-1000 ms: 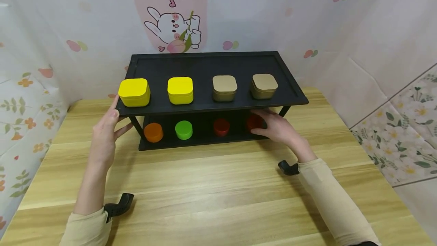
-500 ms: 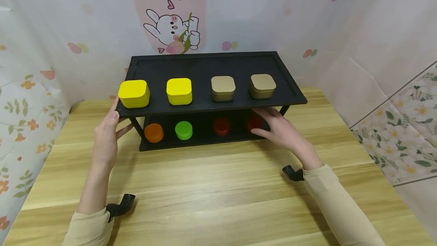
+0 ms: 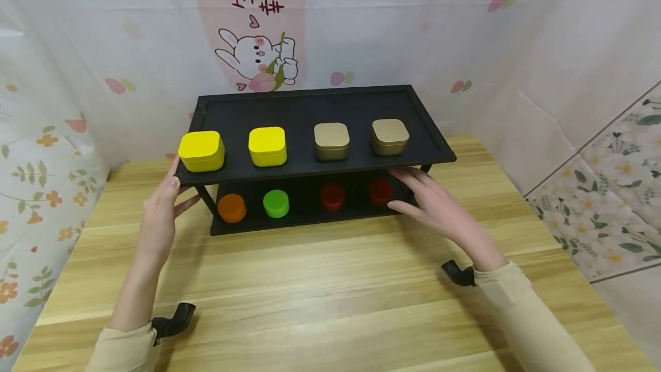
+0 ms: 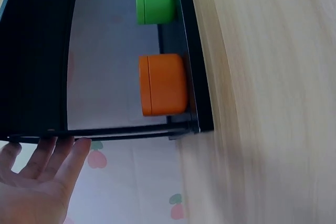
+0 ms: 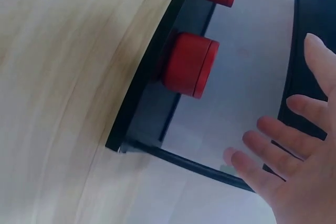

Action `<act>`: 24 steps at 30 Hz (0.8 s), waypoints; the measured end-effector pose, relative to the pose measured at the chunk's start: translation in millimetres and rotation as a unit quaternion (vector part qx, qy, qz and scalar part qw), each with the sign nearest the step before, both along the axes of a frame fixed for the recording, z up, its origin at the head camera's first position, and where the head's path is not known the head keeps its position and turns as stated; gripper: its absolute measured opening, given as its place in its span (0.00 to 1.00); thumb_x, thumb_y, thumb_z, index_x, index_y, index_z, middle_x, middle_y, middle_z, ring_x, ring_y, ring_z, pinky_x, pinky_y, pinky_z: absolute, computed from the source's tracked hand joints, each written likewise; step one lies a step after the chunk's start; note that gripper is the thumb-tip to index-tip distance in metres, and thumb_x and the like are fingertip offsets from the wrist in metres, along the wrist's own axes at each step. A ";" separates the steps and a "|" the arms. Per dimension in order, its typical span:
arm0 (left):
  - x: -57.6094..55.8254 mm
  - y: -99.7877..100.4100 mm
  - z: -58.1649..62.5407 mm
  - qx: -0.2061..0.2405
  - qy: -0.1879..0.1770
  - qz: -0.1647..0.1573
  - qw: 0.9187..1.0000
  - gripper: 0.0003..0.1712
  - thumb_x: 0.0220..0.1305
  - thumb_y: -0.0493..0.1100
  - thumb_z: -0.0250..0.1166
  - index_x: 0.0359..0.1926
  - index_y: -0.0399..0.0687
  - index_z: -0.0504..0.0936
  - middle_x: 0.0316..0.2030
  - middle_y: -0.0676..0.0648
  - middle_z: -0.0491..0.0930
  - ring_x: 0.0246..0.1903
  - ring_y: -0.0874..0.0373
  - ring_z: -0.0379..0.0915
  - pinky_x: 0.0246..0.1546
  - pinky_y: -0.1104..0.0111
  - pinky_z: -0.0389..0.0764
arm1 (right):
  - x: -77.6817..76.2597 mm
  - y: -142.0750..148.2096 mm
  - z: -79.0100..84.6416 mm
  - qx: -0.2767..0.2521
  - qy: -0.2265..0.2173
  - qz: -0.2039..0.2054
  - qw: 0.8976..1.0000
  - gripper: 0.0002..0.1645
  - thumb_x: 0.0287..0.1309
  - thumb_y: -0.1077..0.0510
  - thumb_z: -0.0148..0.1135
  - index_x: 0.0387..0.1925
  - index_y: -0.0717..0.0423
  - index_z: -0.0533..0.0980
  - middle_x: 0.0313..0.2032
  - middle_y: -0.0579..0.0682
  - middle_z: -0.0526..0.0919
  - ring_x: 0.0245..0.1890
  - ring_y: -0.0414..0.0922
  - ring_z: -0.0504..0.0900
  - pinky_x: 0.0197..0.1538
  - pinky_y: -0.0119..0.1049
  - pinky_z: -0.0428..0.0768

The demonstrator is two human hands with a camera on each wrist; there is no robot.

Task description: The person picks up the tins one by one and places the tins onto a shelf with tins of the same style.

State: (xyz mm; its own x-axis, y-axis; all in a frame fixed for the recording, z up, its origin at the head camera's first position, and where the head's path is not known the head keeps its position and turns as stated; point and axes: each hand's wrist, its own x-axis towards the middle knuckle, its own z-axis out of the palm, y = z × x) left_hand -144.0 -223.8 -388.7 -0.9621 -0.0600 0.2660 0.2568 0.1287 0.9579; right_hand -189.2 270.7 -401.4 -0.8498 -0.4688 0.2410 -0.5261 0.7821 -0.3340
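Observation:
A black two-tier shelf [image 3: 310, 107] stands on the table. My left hand [image 3: 159, 217] touches its left end, with fairly straight fingers against the side frame in the left wrist view. Below the upper board's right front edge is my right hand [image 3: 439, 205], its fingers spread and holding nothing. It is apart from the nearest round red tin [image 5: 190, 65]. On the lower board sit another red tin [image 3: 332, 197], a green tin [image 3: 276, 204] and an orange tin [image 4: 164, 84]. Two yellow square tins [image 3: 202, 151] and two tan square tins [image 3: 331, 141] line the upper board's front.
The wood-grain table [image 3: 320, 286] extends in front of the shelf. Behind it hangs a white printed cloth [image 3: 382, 33] with a rabbit picture. Thin black posts [image 3: 206, 198] join the boards at the ends. Floral sheeting [image 3: 619, 188] borders the right side.
My right hand has drawn back to the right, away from the right red tin, which now shows more fully. My left hand stays at the shelf's left end. The head view has shifted slightly.

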 end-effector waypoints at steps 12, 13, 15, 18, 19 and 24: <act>-8.9 -10.1 4.1 -0.129 -0.017 -0.036 0.991 0.30 0.84 0.54 0.39 0.82 0.64 0.50 0.83 0.48 0.49 0.61 0.78 0.69 0.53 0.86 0.78 | 12.4 15.5 -1.1 0.022 0.010 -0.009 1.000 0.38 0.68 0.42 0.65 0.76 0.44 0.66 0.73 0.55 0.71 0.70 0.57 0.73 0.67 0.59 0.76; -9.5 -10.7 4.4 -0.140 -0.018 -0.038 0.989 0.30 0.84 0.54 0.38 0.82 0.64 0.49 0.83 0.48 0.49 0.63 0.76 0.69 0.53 0.87 0.78 | 12.9 16.2 -1.2 0.025 0.011 -0.010 1.000 0.38 0.69 0.43 0.65 0.75 0.45 0.67 0.73 0.55 0.71 0.70 0.58 0.73 0.67 0.60 0.76; -9.4 -12.1 4.9 -0.164 -0.023 -0.042 0.985 0.30 0.84 0.55 0.36 0.82 0.65 0.46 0.83 0.48 0.47 0.67 0.66 0.70 0.53 0.88 0.76 | 14.0 18.5 -2.3 0.031 0.014 -0.010 0.999 0.37 0.69 0.43 0.64 0.75 0.46 0.67 0.72 0.56 0.72 0.70 0.58 0.74 0.67 0.60 0.77; -8.6 -14.5 5.2 -0.199 -0.034 -0.044 0.978 0.30 0.84 0.55 0.34 0.82 0.69 0.45 0.83 0.50 0.47 0.71 0.46 0.68 0.53 0.90 0.75 | 14.9 22.9 -4.1 0.035 0.018 -0.015 0.999 0.36 0.70 0.44 0.64 0.74 0.48 0.68 0.71 0.56 0.74 0.68 0.58 0.75 0.66 0.60 0.78; -8.2 -15.6 5.0 -0.209 -0.037 -0.044 0.976 0.30 0.84 0.56 0.34 0.81 0.70 0.45 0.83 0.49 0.48 0.72 0.40 0.66 0.53 0.90 0.74 | 15.1 25.0 -5.0 0.036 0.020 -0.019 0.999 0.36 0.70 0.44 0.64 0.74 0.48 0.69 0.71 0.56 0.74 0.68 0.58 0.75 0.65 0.60 0.78; -5.3 -22.6 2.7 -0.252 -0.045 -0.051 0.965 0.29 0.84 0.55 0.32 0.81 0.73 0.45 0.82 0.44 0.51 0.70 0.30 0.64 0.51 0.94 0.70 | 17.8 36.4 -8.3 0.038 0.015 -0.034 0.999 0.35 0.70 0.44 0.63 0.73 0.49 0.70 0.68 0.58 0.77 0.66 0.60 0.77 0.64 0.62 0.78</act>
